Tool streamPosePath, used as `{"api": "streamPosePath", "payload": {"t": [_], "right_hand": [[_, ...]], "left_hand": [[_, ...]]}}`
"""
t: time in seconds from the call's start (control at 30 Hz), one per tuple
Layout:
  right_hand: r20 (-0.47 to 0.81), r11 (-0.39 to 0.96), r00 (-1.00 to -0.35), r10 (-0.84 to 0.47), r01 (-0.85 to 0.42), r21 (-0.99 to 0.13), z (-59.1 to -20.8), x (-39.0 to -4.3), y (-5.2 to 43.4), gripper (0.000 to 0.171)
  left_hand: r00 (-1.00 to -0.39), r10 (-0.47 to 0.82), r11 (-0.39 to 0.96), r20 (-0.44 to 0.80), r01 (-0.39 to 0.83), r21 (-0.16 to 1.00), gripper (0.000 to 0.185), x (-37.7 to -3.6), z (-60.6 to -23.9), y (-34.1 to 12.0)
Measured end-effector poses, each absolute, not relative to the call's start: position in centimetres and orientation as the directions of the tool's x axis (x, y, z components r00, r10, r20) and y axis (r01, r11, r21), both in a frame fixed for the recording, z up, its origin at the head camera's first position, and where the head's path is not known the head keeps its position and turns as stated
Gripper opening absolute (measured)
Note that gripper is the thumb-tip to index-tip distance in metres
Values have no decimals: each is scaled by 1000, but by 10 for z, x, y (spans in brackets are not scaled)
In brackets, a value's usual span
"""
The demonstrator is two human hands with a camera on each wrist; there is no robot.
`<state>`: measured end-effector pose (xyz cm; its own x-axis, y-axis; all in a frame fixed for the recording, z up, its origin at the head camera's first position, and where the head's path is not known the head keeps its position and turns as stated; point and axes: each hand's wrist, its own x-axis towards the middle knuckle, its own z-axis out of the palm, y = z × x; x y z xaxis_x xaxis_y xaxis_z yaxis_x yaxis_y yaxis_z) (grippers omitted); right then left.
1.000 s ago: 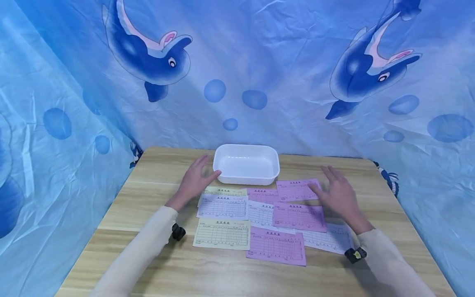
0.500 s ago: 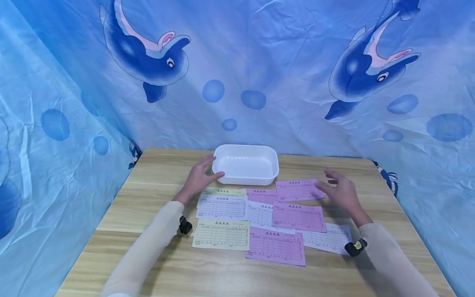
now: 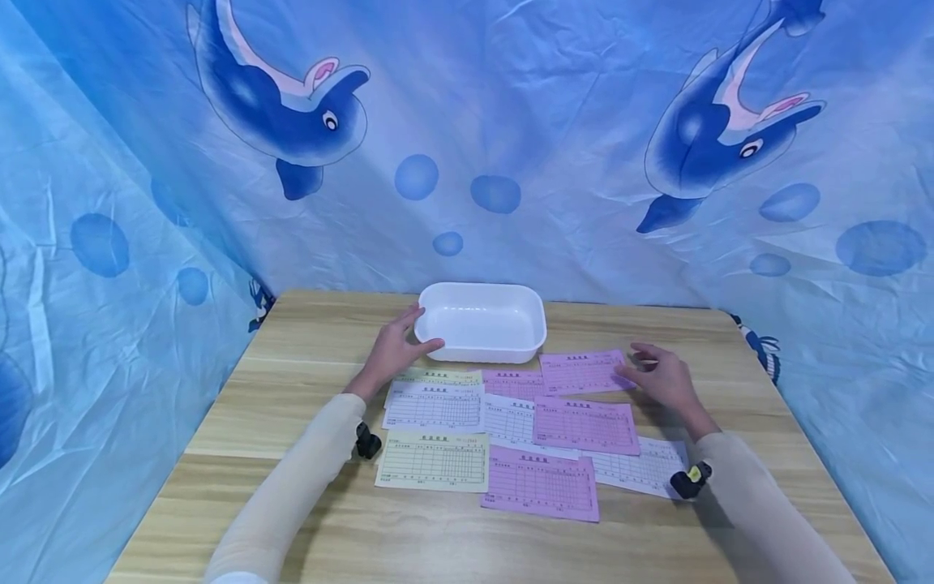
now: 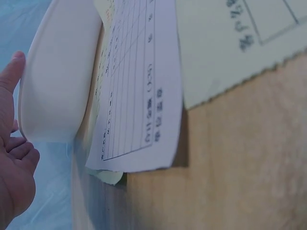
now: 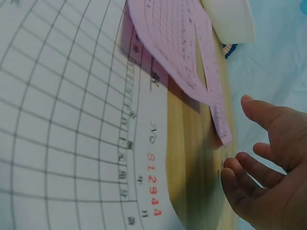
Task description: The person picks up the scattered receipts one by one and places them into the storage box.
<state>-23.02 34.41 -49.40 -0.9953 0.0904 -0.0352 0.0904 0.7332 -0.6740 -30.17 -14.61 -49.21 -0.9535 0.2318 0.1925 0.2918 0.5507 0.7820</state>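
Note:
My left hand (image 3: 392, 355) is at the left end of a white plastic basin (image 3: 481, 354), thumb near its front corner and other fingers by the left rim. In the left wrist view, a fingertip meets the basin wall (image 4: 60, 72), and the other fingers are bent. My right hand (image 3: 664, 380) hovers by the right edge of the upper pink receipt slip (image 3: 581, 373). The right wrist view shows its thumb and bent fingers apart, with nothing between them. Below that slip lies another pink slip (image 3: 586, 426).
More printed slips overlap on the wooden table (image 3: 306, 519): white ones (image 3: 434, 408), a yellow one (image 3: 432, 462) and a pink one (image 3: 540, 484) at the front. A blue dolphin-print curtain (image 3: 467, 122) hangs behind the table and along its sides.
My left hand has moved right, up against the basin. The right hand has come down towards the upper pink slip, its fingers more bent. Slips and basin stay in place.

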Motion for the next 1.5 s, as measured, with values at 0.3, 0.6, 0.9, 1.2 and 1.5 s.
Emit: {"api": "streamPosePath", "payload": {"t": [0.3, 0.6, 0.9, 1.2, 1.5], "right_hand": [[-64, 744, -994, 85, 106, -659, -501, -238, 342, 74], [-32, 770, -997, 73, 76, -633, -508, -241, 340, 60], [-33, 767, -997, 75, 79, -636, -508, -243, 340, 58], [-22, 759, -997, 80, 75, -646, -508, -244, 339, 56], [-36, 743, -996, 87, 89, -663, -509, -243, 340, 65]], "left_hand": [[-955, 228, 538, 192, 288, 793, 100, -301, -492, -147], [-959, 219, 536, 181, 273, 799, 100, -300, -496, -146], [-961, 212, 535, 178, 267, 801, 99, -300, -497, -145], [-960, 214, 535, 179, 269, 801, 99, -301, -497, -145], [-958, 224, 544, 180, 276, 792, 100, -300, -495, -145]]}}
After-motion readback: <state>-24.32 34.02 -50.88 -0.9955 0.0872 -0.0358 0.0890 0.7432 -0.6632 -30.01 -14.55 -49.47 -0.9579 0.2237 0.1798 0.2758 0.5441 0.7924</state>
